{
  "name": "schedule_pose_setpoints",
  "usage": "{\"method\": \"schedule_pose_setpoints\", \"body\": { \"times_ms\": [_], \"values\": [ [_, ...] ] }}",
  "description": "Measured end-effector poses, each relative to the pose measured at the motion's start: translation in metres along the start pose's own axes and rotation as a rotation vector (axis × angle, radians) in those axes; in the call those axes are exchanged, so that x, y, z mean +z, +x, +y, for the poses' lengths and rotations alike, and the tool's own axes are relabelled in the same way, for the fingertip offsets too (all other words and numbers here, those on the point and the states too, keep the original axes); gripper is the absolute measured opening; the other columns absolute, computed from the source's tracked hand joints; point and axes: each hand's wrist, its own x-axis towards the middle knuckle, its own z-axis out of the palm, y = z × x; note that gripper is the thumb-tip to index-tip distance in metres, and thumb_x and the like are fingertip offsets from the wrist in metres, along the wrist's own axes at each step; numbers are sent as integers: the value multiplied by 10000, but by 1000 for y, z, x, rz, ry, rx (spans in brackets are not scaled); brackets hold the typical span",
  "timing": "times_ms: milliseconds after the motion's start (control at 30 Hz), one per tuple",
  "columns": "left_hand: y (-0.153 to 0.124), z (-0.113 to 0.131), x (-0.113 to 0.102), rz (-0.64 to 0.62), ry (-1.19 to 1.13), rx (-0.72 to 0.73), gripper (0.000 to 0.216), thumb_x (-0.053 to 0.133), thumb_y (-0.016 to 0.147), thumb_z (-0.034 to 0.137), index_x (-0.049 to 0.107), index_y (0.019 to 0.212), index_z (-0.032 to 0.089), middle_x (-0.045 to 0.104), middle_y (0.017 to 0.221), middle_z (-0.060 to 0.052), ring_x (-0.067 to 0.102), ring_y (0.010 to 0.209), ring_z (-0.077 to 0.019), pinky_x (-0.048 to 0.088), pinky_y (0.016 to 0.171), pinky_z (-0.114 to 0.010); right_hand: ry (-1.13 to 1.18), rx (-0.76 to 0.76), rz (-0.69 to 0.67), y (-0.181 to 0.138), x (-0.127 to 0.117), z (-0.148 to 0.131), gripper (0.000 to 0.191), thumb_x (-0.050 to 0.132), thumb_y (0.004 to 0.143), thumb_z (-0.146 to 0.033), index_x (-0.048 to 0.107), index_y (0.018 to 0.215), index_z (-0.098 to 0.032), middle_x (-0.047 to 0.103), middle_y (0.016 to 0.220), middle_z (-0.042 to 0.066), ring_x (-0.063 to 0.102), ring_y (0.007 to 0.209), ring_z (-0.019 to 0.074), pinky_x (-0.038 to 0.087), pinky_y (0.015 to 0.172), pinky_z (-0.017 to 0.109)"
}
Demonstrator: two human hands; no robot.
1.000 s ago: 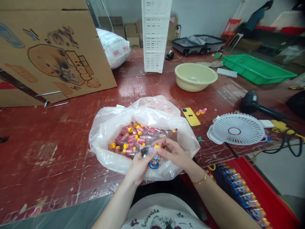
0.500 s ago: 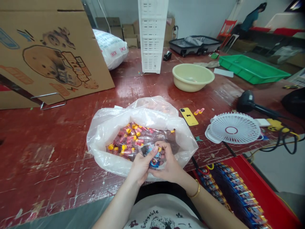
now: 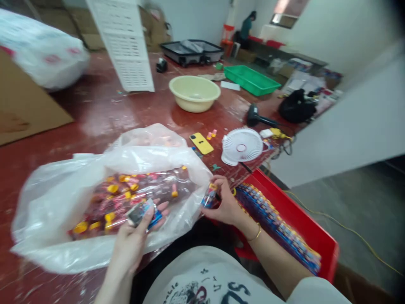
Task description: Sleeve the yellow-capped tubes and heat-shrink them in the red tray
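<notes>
Over the front of a white plastic bag (image 3: 152, 158), my left hand (image 3: 139, 228) pinches a few small flat printed packets (image 3: 142, 213), blue and dark, under its thumb. Inside the bag lie many small clear-and-pink tubes (image 3: 118, 202) with yellow caps. My right hand (image 3: 226, 202), to the right of the bag's rim, grips a small clear packaged piece (image 3: 209, 196) with blue print and a yellow top. Below and right of that hand stands a red crate (image 3: 303, 230) with rows of similar blue-and-yellow packaged pieces (image 3: 278, 221).
On the red table are a yellow phone (image 3: 202, 143), two small pink-and-yellow tubes (image 3: 211, 134), a white fan (image 3: 242, 145), a hair dryer (image 3: 257, 116), a cream basin (image 3: 194, 95) and a green tray (image 3: 249, 80). A white basket stack (image 3: 126, 46) stands behind. A person (image 3: 247, 29) is far off.
My hands have come apart. The right one has moved toward the crate with the packaged piece; the left keeps the flat packets over the bag. The view has turned right.
</notes>
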Motion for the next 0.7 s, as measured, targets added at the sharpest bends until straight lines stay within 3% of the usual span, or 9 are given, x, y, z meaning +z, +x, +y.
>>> {"method": "schedule_pose_setpoints", "body": {
  "times_ms": [67, 133, 200, 267, 333, 400, 533, 700],
  "values": [
    [4, 0, 1, 21, 64, 31, 513, 885, 591, 405, 706, 995, 144, 767, 1013, -106, 721, 963, -312, 618, 810, -406, -236, 153, 174, -30, -60, 43, 627, 787, 607, -385, 376, 1052, -224, 457, 1222, 110, 497, 1149, 259, 412, 1001, 429],
    [8, 1, 3, 32, 96, 33, 522, 909, 544, 397, 708, 943, 126, 769, 992, -100, 726, 929, -307, 632, 769, -390, -532, 466, 343, -74, -123, 82, 676, 764, 572, -485, 392, 1068, -215, 467, 1213, 113, 487, 1145, 279, 405, 992, 439],
    [11, 1, 6, 38, 99, 13, 534, 928, 489, 407, 713, 881, 114, 771, 968, -105, 725, 913, -314, 642, 721, -376, -636, 643, 395, -123, -173, 112, 566, 747, 551, -482, 443, 945, -212, 509, 1090, 121, 486, 1094, 327, 394, 952, 491],
    [13, 0, 9, 39, 80, 4, 499, 932, 469, 411, 719, 810, 116, 772, 963, -112, 718, 926, -327, 644, 700, -371, -675, 777, 375, -166, -198, 132, 537, 769, 471, -458, 446, 833, -229, 520, 955, 87, 505, 1019, 347, 409, 879, 511],
    [15, -4, 11, 36, 53, 13, 432, 917, 511, 392, 729, 802, 133, 769, 1002, -101, 705, 974, -330, 642, 709, -361, -680, 873, 330, -196, -200, 147, 582, 793, 382, -439, 444, 798, -231, 509, 910, 65, 519, 984, 359, 427, 825, 514],
    [15, -7, 13, 36, 34, 24, 383, 898, 559, 361, 739, 843, 158, 763, 1053, -75, 687, 1034, -322, 638, 717, -340, -670, 927, 288, -210, -187, 159, 629, 798, 350, -461, 456, 821, -224, 511, 935, 62, 529, 987, 356, 443, 811, 504],
    [12, -9, 16, 43, 62, 11, 351, 889, 572, 359, 743, 839, 184, 756, 1089, -38, 629, 1152, -318, 629, 734, -304, -652, 934, 264, -211, -158, 179, 692, 770, 405, -558, 481, 930, -212, 536, 1051, 89, 530, 1060, 344, 445, 875, 496],
    [8, -3, 10, 113, 127, 84, 409, 910, 507, 417, 729, 786, 179, 769, 1031, -33, 638, 1126, -335, 624, 769, -357, -635, 828, 306, -209, -158, 173, 773, 802, 397, -570, 500, 1021, -227, 559, 1148, 129, 518, 1143, 411, 432, 920, 558]
  ]
}}
